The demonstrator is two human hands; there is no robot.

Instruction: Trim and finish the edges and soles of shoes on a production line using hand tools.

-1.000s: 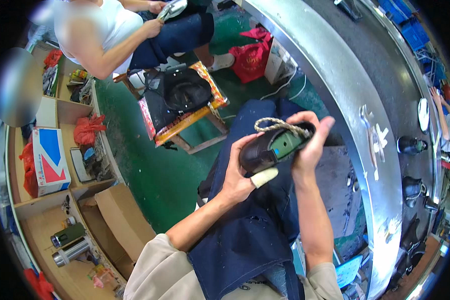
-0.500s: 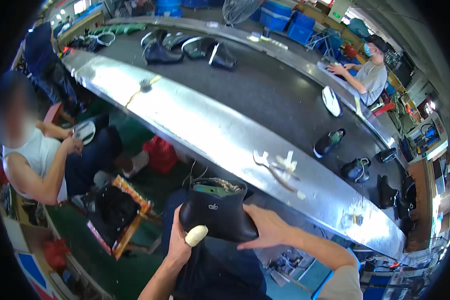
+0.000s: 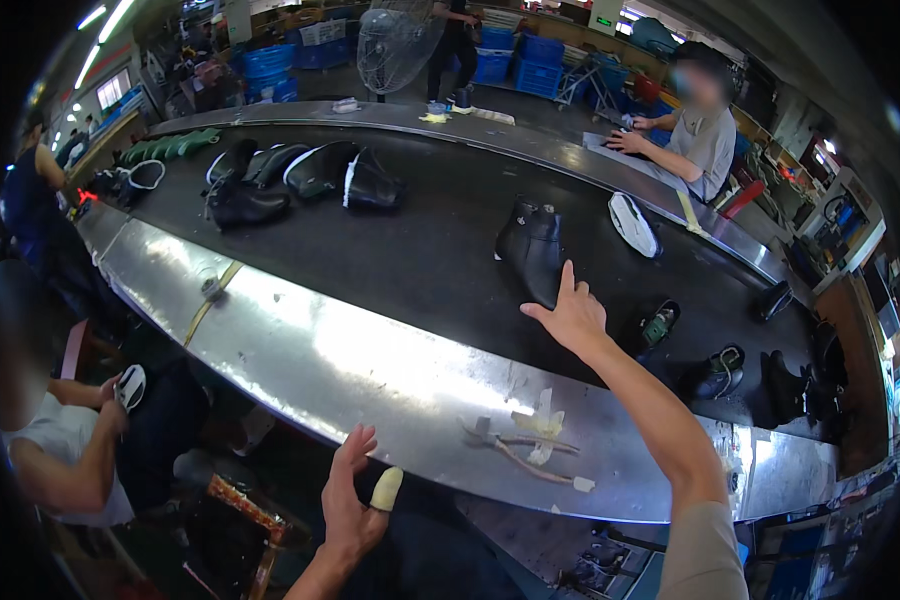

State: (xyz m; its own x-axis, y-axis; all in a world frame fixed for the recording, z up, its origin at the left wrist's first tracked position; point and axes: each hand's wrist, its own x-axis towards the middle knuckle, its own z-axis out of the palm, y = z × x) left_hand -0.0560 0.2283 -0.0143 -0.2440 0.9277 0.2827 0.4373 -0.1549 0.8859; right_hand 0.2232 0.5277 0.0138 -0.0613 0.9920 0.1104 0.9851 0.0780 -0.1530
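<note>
A black ankle boot (image 3: 530, 248) stands on the dark belt, its toe pointing back toward me. My right hand (image 3: 578, 316) reaches out just behind that toe, thumb and forefinger spread to either side of it; whether they still touch the leather I cannot tell. Close to my body, in front of the metal ledge, my left hand (image 3: 348, 512) is raised with its fingers apart and nothing in it. A pale yellow cover (image 3: 387, 488) sits on its thumb. Between my two arms, a pair of pincers (image 3: 530, 458) lies on the ledge beside strips of tape.
Several black boots (image 3: 250, 200) rest at the belt's far left; more shoes (image 3: 715, 372) lie to the right. A white-soled shoe (image 3: 634, 224) is beyond my hand. The metal ledge (image 3: 300, 330) runs along the near side. One person sits at left, another works across the belt.
The boot has gone from between both my hands onto the belt, and my right hand has opened around its toe. My left hand has let go and stayed near me. The view has shifted.
</note>
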